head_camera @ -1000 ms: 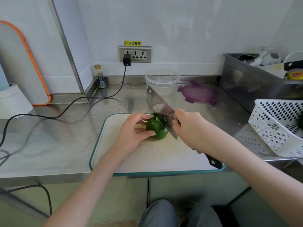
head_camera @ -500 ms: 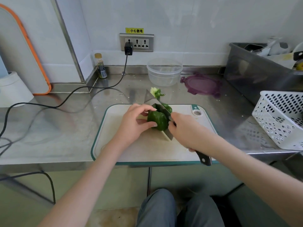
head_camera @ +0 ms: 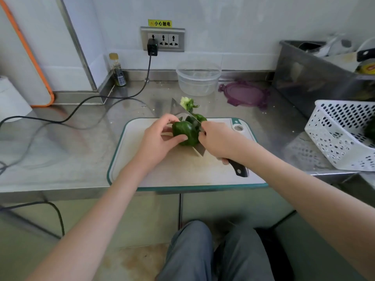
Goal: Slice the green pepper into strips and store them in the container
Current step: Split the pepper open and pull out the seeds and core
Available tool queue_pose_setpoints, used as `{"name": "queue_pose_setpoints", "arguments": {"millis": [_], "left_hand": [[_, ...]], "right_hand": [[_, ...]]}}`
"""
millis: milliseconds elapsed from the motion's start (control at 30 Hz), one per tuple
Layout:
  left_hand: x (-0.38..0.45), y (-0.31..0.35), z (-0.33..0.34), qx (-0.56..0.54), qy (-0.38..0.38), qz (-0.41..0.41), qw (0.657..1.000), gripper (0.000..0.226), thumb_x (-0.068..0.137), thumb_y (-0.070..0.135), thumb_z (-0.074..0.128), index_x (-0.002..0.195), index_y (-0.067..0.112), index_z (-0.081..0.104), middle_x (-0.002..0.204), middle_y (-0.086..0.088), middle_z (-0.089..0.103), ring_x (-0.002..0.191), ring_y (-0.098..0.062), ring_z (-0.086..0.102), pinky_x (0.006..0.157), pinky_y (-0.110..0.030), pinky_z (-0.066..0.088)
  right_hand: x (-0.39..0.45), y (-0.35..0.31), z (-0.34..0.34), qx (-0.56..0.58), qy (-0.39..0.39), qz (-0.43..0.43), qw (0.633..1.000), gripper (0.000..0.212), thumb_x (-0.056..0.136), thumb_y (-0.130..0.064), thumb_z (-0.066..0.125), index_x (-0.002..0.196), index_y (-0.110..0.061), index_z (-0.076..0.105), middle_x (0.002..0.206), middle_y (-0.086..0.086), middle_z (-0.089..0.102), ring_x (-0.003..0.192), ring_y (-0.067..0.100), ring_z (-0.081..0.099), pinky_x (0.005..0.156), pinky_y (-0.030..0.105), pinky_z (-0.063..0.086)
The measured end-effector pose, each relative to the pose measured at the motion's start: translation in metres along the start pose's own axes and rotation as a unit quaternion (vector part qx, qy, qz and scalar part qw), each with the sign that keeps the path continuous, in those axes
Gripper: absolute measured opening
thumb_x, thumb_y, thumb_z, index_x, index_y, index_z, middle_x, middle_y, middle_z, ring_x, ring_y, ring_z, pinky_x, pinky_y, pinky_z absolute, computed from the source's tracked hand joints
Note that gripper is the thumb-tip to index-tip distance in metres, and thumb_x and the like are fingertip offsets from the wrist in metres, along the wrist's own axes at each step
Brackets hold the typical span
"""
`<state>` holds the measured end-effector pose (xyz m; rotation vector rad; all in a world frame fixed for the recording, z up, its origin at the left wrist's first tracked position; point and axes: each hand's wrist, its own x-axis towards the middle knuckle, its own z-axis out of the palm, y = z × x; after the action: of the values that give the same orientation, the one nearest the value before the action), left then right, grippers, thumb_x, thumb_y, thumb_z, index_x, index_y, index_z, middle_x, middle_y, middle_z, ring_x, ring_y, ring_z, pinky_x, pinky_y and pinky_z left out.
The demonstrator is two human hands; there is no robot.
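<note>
A green pepper piece lies on the white cutting board with a teal rim. My left hand pinches it from the left. My right hand grips a cleaver by its black handle, the blade down in the pepper on its right side. A second pepper piece lies just behind the blade. The pale core with stem rests on the counter beyond the board. The clear round container stands empty at the back, its purple lid beside it.
A white perforated basket sits at the right counter edge, a steel tub behind it. A black cable runs from the wall socket across the left counter. A small bottle stands in the back corner.
The cleaver came down from a raised position into the pepper and now sits deeper. The camera view tilted down slightly; the core and a second piece show behind the blade.
</note>
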<state>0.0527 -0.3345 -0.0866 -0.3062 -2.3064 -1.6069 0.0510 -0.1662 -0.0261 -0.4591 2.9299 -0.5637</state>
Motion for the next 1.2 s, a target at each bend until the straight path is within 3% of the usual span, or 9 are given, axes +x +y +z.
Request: {"name": "queue_pose_setpoints", "arguments": {"millis": [100, 233, 333, 400, 533, 633, 800, 1000, 1200], "left_hand": [[0.003, -0.005, -0.002, -0.012, 0.009, -0.007, 1.000, 0.030, 0.076, 0.019, 0.077, 0.088, 0.036, 0.055, 0.105, 0.016, 0.063, 0.102, -0.001, 0.059, 0.091, -0.029, 0.050], [0.003, -0.006, 0.000, 0.002, -0.017, -0.006, 1.000, 0.034, 0.072, 0.023, 0.080, 0.083, 0.044, 0.056, 0.129, 0.012, 0.050, 0.116, -0.009, 0.053, 0.095, -0.022, 0.044], [-0.001, -0.001, -0.001, -0.016, -0.015, -0.016, 1.000, 0.034, 0.068, 0.019, 0.083, 0.088, 0.032, 0.060, 0.120, 0.008, 0.058, 0.109, -0.008, 0.057, 0.090, -0.019, 0.044], [-0.004, 0.003, -0.006, -0.026, -0.028, -0.015, 0.999, 0.049, 0.062, 0.019, 0.086, 0.100, 0.032, 0.058, 0.111, 0.006, 0.061, 0.103, -0.008, 0.059, 0.084, -0.017, 0.046], [-0.010, 0.009, -0.022, -0.011, -0.096, -0.049, 0.994, 0.088, 0.049, 0.035, 0.085, 0.127, 0.043, 0.044, 0.120, 0.008, 0.061, 0.114, 0.000, 0.054, 0.095, -0.016, 0.040], [-0.012, 0.009, -0.027, -0.009, -0.149, -0.075, 0.986, 0.110, 0.046, 0.039, 0.086, 0.141, 0.046, 0.030, 0.140, 0.009, 0.043, 0.131, 0.001, 0.039, 0.105, -0.019, 0.032], [-0.006, 0.005, -0.034, 0.035, -0.277, -0.099, 0.955, 0.119, 0.042, 0.052, 0.087, 0.140, 0.050, 0.021, 0.147, 0.014, 0.034, 0.134, 0.002, 0.034, 0.109, -0.021, 0.030], [-0.010, 0.009, -0.027, 0.117, -0.235, -0.078, 0.962, 0.083, 0.058, 0.028, 0.089, 0.127, 0.040, 0.044, 0.124, 0.017, 0.051, 0.115, 0.000, 0.049, 0.095, -0.014, 0.037], [-0.021, 0.008, -0.017, 0.076, -0.092, -0.060, 0.991, 0.067, 0.053, 0.021, 0.091, 0.108, 0.031, 0.054, 0.104, 0.014, 0.060, 0.096, -0.002, 0.058, 0.080, -0.017, 0.045]], "right_hand": [[-0.014, 0.010, -0.002, 0.001, -0.009, 0.008, 1.000, 0.019, 0.099, -0.020, 0.033, 0.087, -0.011, 0.044, 0.064, 0.002, 0.043, 0.049, 0.013, 0.040, 0.043, 0.024, 0.034], [-0.014, 0.011, -0.002, 0.068, -0.012, 0.049, 0.996, 0.027, 0.099, -0.024, 0.033, 0.073, -0.020, 0.038, 0.069, 0.008, 0.048, 0.039, 0.019, 0.043, 0.030, 0.019, 0.034], [-0.008, 0.009, -0.005, 0.088, -0.014, 0.058, 0.994, 0.021, 0.098, -0.020, 0.032, 0.081, -0.015, 0.043, 0.064, 0.007, 0.047, 0.040, 0.018, 0.043, 0.035, 0.025, 0.037], [-0.008, 0.012, -0.007, 0.146, -0.038, 0.070, 0.986, 0.017, 0.098, -0.019, 0.033, 0.085, -0.015, 0.044, 0.058, 0.006, 0.041, 0.034, 0.016, 0.039, 0.035, 0.022, 0.035], [-0.017, 0.023, -0.023, 0.306, -0.009, 0.094, 0.947, 0.024, 0.098, -0.024, 0.036, 0.076, -0.017, 0.038, 0.056, 0.005, 0.036, 0.030, 0.012, 0.028, 0.033, 0.017, 0.028], [-0.024, 0.044, -0.036, 0.371, 0.019, 0.107, 0.922, 0.026, 0.100, -0.028, 0.038, 0.078, -0.014, 0.036, 0.056, 0.005, 0.038, 0.031, 0.012, 0.028, 0.032, 0.016, 0.026], [-0.039, 0.077, -0.032, 0.478, 0.062, 0.166, 0.860, 0.023, 0.100, -0.027, 0.040, 0.081, -0.014, 0.039, 0.054, 0.004, 0.037, 0.030, 0.012, 0.029, 0.032, 0.017, 0.026], [-0.041, 0.090, -0.006, 0.375, 0.087, 0.212, 0.898, 0.032, 0.101, -0.030, 0.034, 0.091, -0.003, 0.047, 0.056, 0.011, 0.051, 0.032, 0.021, 0.045, 0.039, 0.028, 0.042], [-0.031, 0.085, -0.005, 0.090, 0.119, 0.214, 0.965, 0.041, 0.097, -0.034, 0.035, 0.067, -0.008, 0.043, 0.065, 0.010, 0.057, 0.055, 0.023, 0.053, 0.052, 0.026, 0.038]]}}
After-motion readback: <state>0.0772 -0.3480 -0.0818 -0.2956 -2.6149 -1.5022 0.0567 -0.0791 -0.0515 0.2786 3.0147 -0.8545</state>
